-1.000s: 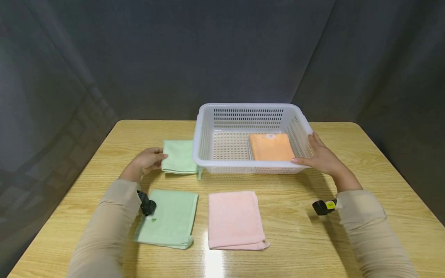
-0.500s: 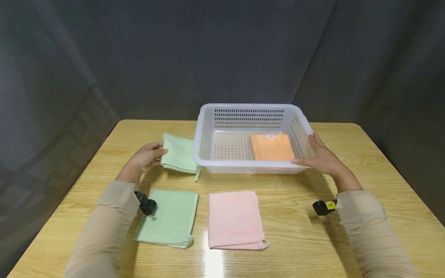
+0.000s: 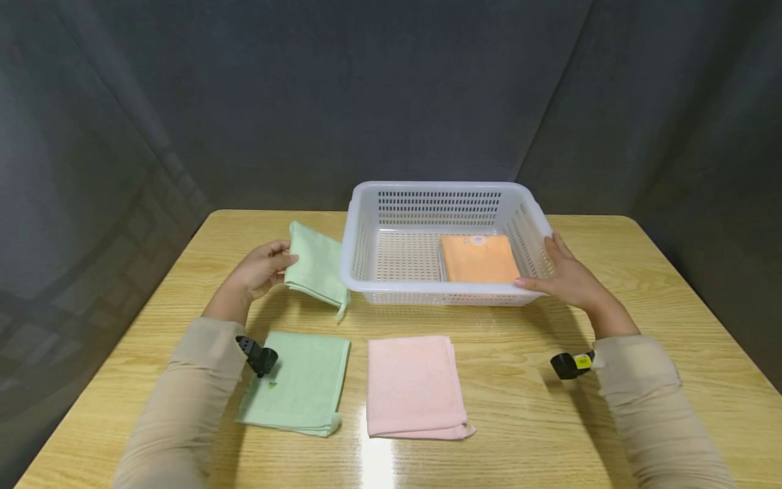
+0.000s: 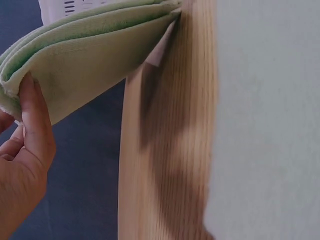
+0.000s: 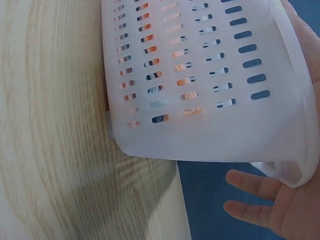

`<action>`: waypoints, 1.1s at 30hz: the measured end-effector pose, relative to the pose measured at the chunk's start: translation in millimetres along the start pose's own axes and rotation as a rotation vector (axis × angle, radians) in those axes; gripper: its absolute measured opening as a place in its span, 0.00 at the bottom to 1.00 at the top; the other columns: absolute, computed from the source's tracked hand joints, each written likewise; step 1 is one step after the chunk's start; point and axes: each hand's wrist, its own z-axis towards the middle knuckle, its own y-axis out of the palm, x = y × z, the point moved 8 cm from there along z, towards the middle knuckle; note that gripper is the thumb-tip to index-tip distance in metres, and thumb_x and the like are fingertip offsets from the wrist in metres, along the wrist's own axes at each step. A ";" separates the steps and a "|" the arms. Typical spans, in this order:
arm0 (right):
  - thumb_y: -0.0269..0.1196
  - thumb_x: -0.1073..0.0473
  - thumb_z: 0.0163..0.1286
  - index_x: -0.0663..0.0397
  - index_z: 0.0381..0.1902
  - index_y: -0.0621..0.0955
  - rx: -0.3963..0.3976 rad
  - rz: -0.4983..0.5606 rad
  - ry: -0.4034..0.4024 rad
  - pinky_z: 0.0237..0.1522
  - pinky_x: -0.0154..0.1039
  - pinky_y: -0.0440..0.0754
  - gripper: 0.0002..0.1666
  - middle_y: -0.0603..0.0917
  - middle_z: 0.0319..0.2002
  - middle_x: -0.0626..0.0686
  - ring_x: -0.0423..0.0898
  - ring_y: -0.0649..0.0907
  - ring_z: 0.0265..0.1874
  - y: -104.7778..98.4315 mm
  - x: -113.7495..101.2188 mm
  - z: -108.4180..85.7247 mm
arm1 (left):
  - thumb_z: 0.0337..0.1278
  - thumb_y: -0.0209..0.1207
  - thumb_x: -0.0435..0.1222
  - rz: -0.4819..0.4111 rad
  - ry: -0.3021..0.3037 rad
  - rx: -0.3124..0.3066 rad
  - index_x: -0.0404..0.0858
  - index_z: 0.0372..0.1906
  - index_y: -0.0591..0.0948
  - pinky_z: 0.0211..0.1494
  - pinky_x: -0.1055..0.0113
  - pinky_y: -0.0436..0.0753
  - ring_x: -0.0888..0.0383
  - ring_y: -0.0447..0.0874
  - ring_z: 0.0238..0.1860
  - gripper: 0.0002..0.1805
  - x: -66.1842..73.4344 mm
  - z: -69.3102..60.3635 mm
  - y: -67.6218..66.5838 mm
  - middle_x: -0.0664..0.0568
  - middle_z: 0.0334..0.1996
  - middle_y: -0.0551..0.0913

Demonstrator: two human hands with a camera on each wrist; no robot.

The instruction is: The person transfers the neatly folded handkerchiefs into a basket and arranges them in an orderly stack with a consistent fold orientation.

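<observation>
My left hand (image 3: 259, 268) pinches the left edge of a folded light green towel (image 3: 315, 265), thumb on one face and fingers on the other. The towel tilts up beside the white plastic basket (image 3: 403, 288), whose left rim hides its right edge. Stacked folds of that green towel (image 4: 90, 55) show in the left wrist view. My right hand (image 3: 565, 275) holds the basket's front right corner, thumb on the front rim. In the right wrist view two of its fingers (image 5: 250, 212) extend past the corner. A folded orange towel (image 3: 479, 259) lies inside, on the right.
A second folded green towel (image 3: 299, 387) lies on the wooden table (image 3: 519, 421) at front left, under my left forearm's camera. To its right is a folded pink towel (image 3: 415, 387). Dark curtains (image 3: 391, 95) hang behind the table and on both sides.
My left hand has raised the green towel's left side, which now tilts up more steeply. My right hand and the basket have stayed nearly still.
</observation>
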 end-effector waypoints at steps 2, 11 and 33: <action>0.63 0.40 0.49 0.60 0.64 0.31 0.001 0.000 -0.001 0.49 0.68 0.46 0.66 0.24 0.63 0.58 0.70 0.41 0.58 0.2 0.4 0.1 | 0.61 0.45 0.31 -0.013 0.013 0.004 0.27 0.58 0.58 0.32 0.70 0.74 0.62 0.73 0.27 0.22 1.7 -0.1 0.6 0.54 0.30 0.71; 0.63 0.39 0.49 0.58 0.64 0.31 -0.001 0.008 -0.001 0.48 0.68 0.47 0.66 0.24 0.63 0.58 0.70 0.41 0.58 2.2 1.4 1.9 | 0.60 0.47 0.32 -0.063 0.056 0.036 0.30 0.55 0.62 0.31 0.71 0.73 0.63 0.74 0.27 0.19 13.2 -4.7 0.0 0.54 0.30 0.72; 0.61 0.39 0.50 0.60 0.63 0.30 -0.013 -0.013 -0.006 0.49 0.68 0.47 0.65 0.23 0.63 0.57 0.69 0.41 0.59 1.2 0.7 0.0 | 0.58 0.45 0.25 -0.329 0.217 0.058 0.38 0.40 0.73 0.25 0.74 0.73 0.62 0.74 0.24 0.09 49.3 -10.5 -12.0 0.52 0.26 0.74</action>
